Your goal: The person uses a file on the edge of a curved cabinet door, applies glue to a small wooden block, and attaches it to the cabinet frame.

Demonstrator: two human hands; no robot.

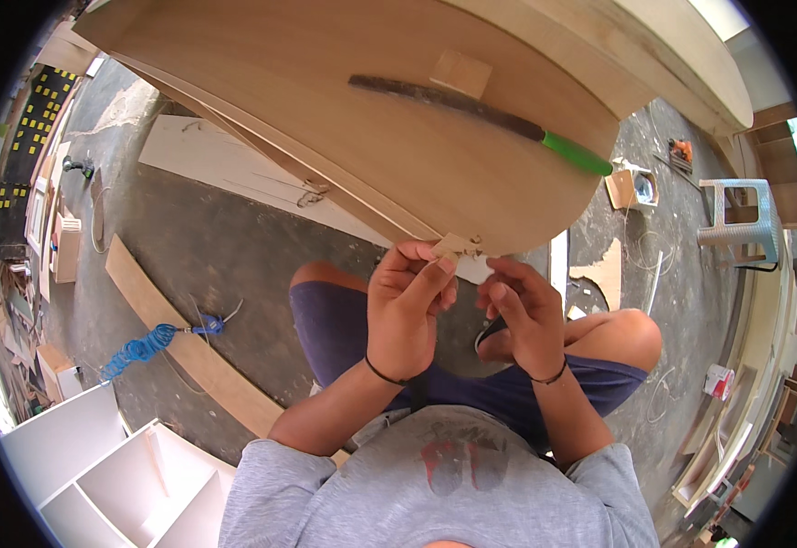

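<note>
In front of my chest, my left hand (408,306) pinches a small pale piece of wood (458,245) between thumb and fingers, with brown smears or shavings along it. My right hand (528,320) is closed at the right end of a small white piece (474,268) just beside it; whether the two are one piece I cannot tell. Just beyond my hands is the curved edge of a large wooden panel (417,155). On it lies a long dark-bladed tool with a green handle (574,152), next to a small square wood block (461,73).
A white board (225,169) and a long wood strip (207,342) lie on the floor at left, with a blue coiled air hose (138,352). White shelving (143,475) stands at lower left. At right are a grey stool (741,219), an open carton (627,189) and a small can (718,382).
</note>
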